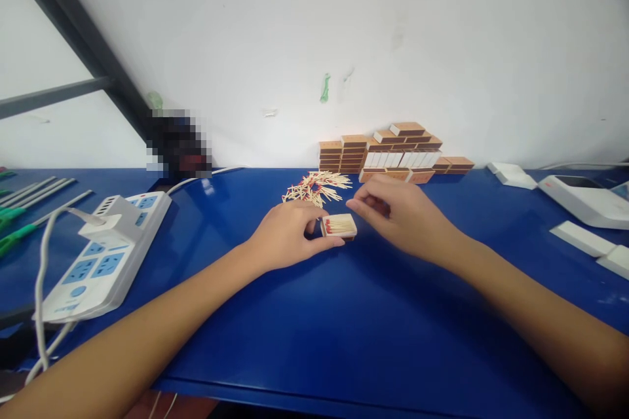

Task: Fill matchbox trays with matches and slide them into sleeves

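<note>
My left hand [289, 232] grips a small matchbox [339, 226] at its left end, thumb along the near side. Its tray shows from above, with several red-tipped matches lying in it. My right hand [398, 213] hovers just right of the box, thumb and index finger pressed together; whether anything sits in that pinch is too small to make out. Behind the matchbox lies a loose pile of matches [319, 187] on the blue table [314, 334].
Stacked matchboxes [393, 150] stand against the white wall. A white power strip [108, 255] with cables lies at left, near green-handled tools [19, 229]. White boxes [582, 239] and a white device [587, 200] lie at right.
</note>
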Demonstrator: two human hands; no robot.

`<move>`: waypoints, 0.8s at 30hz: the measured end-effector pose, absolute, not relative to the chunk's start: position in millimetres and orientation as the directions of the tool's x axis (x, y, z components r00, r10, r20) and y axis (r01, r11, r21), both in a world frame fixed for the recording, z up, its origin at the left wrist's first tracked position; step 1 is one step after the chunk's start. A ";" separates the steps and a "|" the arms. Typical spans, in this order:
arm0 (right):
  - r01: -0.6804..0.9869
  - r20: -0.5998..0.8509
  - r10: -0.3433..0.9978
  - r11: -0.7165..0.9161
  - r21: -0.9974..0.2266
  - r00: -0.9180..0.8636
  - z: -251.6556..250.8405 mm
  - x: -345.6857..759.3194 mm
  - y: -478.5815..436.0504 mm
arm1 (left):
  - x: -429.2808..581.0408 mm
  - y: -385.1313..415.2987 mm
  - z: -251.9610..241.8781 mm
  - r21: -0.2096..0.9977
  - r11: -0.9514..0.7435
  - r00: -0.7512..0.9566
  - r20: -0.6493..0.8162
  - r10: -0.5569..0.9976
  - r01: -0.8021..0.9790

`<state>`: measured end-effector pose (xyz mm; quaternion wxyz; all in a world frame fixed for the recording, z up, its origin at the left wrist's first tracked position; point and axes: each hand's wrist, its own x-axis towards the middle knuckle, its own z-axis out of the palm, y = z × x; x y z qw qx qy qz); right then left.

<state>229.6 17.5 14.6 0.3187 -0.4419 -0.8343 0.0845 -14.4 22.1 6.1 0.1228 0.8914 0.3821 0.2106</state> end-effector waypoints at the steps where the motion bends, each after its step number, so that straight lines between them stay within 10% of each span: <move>1: 0.694 0.477 0.792 0.586 -0.418 -0.382 14.2 231.4 19.9 | -14.7 22.7 7.0 0.399 -0.675 0.613 0.289 0.735 0.621; 14: 0.750 0.489 0.820 0.518 -0.412 -0.298 3.5 244.1 33.4 | -17.0 26.4 9.0 0.583 -0.656 0.520 0.414 0.748 0.480; 24: 0.763 0.219 0.880 0.475 -0.439 -0.423 4.4 222.2 74.0 | -6.6 14.3 -1.8 0.542 -0.647 0.539 0.369 0.757 0.537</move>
